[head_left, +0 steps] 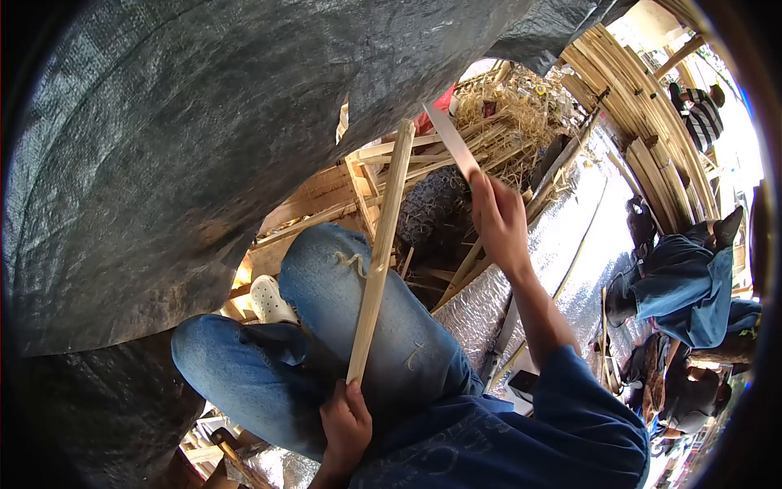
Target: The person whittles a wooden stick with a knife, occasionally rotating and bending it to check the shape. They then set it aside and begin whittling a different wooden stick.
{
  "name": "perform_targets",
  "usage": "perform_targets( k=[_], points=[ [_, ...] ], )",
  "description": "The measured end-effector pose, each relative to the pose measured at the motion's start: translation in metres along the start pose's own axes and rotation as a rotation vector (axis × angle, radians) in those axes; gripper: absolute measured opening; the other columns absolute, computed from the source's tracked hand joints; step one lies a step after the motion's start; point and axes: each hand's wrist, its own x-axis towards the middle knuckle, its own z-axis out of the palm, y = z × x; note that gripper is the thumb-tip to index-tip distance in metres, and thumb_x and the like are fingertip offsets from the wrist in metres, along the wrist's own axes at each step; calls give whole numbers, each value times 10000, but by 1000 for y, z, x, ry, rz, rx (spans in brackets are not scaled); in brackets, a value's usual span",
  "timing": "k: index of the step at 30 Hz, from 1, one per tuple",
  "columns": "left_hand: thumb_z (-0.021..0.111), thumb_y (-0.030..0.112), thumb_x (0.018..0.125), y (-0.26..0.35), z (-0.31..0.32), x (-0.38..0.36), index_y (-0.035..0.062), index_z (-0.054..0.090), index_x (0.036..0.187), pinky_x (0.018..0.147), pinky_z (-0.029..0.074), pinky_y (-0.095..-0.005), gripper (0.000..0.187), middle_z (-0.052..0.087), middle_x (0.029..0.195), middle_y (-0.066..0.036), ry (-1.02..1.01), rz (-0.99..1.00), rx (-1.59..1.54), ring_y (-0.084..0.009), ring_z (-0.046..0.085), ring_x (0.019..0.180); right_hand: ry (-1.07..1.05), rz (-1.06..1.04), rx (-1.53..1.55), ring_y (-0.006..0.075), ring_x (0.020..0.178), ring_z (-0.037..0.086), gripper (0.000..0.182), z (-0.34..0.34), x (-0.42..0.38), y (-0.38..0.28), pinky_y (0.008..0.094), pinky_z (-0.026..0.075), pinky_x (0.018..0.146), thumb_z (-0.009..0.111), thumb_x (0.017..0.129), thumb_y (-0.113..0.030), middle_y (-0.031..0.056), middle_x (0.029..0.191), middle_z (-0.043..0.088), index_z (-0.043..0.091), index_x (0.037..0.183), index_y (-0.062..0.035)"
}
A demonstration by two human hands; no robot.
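My left hand [346, 420] is closed round the lower end of a long bamboo strip [383, 253]. The strip slants upward across my thigh, its far end reaching past my knee. My right hand [498, 218] grips a knife whose pale blade [453, 143] points up and to the left, apart from the strip and to the right of its upper end. The knife's handle is hidden inside my fingers. A thin curled shaving [350, 261] lies on the knee of my jeans [326, 253], beside the strip.
A dark tarp [204, 147] hangs close on the left. Beyond my knees lies a heap of shavings [521, 110] and wooden strips. Silvery foil sheeting [562, 244] covers the ground at right. Stacked bamboo strips [643, 106] and other people, one in a striped shirt [702, 118], are farther right.
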Motion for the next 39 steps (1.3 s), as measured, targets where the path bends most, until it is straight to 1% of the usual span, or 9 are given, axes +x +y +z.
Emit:
perform_targets(
  k=[9,11,24,27,30,33,36,38,39],
  points=[
    [434,173,966,5,-6,2,-18,564,822,436,407,-408,272,521,554,-206,-51,-66,11,-392,575,515,-109,-257,-215,252,438,429,550,27,68,-35,413,383,503,485,949,-419,165,482,418,558,678,54],
    [431,179,965,7,-7,3,-17,562,823,438,413,-418,275,527,560,-217,-34,-63,-26,-404,579,528,-181,-209,-176,114,508,341,514,27,69,-34,342,313,478,471,964,-406,55,512,346,540,739,50],
    [429,176,960,1,-6,1,-15,566,853,457,439,-447,258,545,578,-222,-49,-46,20,-417,582,541,-282,-216,-210,106,487,344,543,23,56,-29,339,306,463,447,970,-430,27,504,335,506,691,32],
    [428,168,957,0,-5,-3,-18,576,875,471,450,-448,251,556,591,-222,-60,-43,68,-414,585,547,-310,-136,-212,206,521,435,510,20,47,-34,388,399,551,433,972,-401,138,542,434,575,808,60],
    [425,165,957,-2,-4,-3,-23,581,894,478,453,-443,253,559,599,-225,-90,-68,69,-410,588,552,-304,-141,-185,194,507,423,487,18,42,-29,379,391,538,431,976,-390,121,526,420,589,859,56],
    [427,168,958,-2,-2,-4,-24,575,874,468,451,-438,257,557,593,-223,-59,-60,49,-408,584,540,-282,-173,-137,100,458,370,550,18,38,-19,325,311,436,412,978,-447,3,486,362,509,665,-5],
    [427,172,959,1,-1,0,-20,568,846,457,439,-437,264,546,573,-217,-17,-18,58,-406,579,525,-505,-111,-121,136,404,405,536,19,15,-13,339,327,385,383,986,-420,39,469,414,579,716,-1],
    [429,170,960,6,-1,5,-14,564,826,445,424,-434,265,537,558,-213,-51,-76,5,-402,576,515,-583,-394,6,181,401,456,337,33,-31,-15,347,366,400,519,947,-251,112,503,503,612,771,22],
    [429,170,960,5,0,2,-14,564,826,445,424,-434,265,537,558,-213,-51,-79,7,-402,576,515,-762,-293,-104,376,477,552,334,33,-52,-19,423,464,500,527,932,-266,201,533,532,598,745,2]
  ],
)
